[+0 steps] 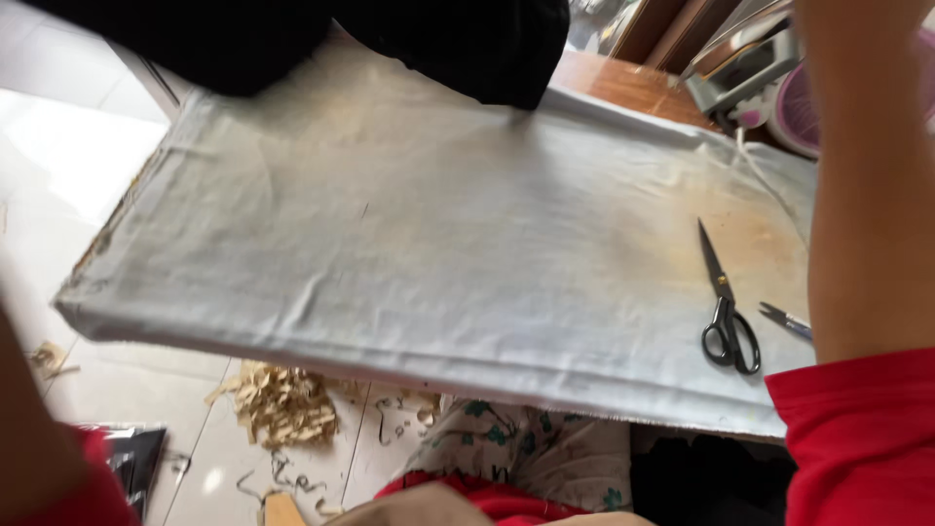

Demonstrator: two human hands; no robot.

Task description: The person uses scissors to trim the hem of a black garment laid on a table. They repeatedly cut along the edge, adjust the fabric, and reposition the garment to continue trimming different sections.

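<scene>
A wide work board covered in pale grey cloth (409, 224) fills the middle of the view. A dark black fabric (438, 49) hangs over its far edge. Black-handled scissors (726, 312) lie shut near the board's right end, beside a small metal snipping tool (784, 319). My right forearm (867, 175), in a red sleeve, rises past the top edge, so that hand is out of view. My left arm (29, 438) shows as a blur at the lower left, its hand hidden too.
An iron (740, 73) and a round pink object (808, 112) stand on a wooden surface (623, 88) at the back right. Tan paper-like scraps (282, 399) litter the tiled floor below the board. Floral cloth (526, 448) covers my lap.
</scene>
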